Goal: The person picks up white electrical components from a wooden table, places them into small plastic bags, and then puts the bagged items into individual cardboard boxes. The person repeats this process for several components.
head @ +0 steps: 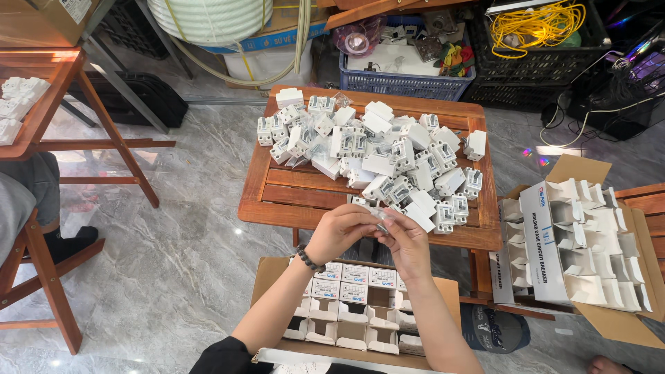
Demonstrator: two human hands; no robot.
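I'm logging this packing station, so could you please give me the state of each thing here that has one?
Left hand: closed on a small clear packet.
Right hand: pinching the same packet.
White breakers: loose, heaped on the wooden table.
Carton below the hands: open, partly filled.
Carton at right: open, its small white boxes open.

Bright, sharp daylight; glare on floor (180,277)

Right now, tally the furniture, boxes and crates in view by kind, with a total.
Wooden slatted tables: 2
Open cardboard boxes of white cartons: 2
Plastic crates: 2, one blue, one black
Total: 6
The white breakers heaped on the table are too many to count.
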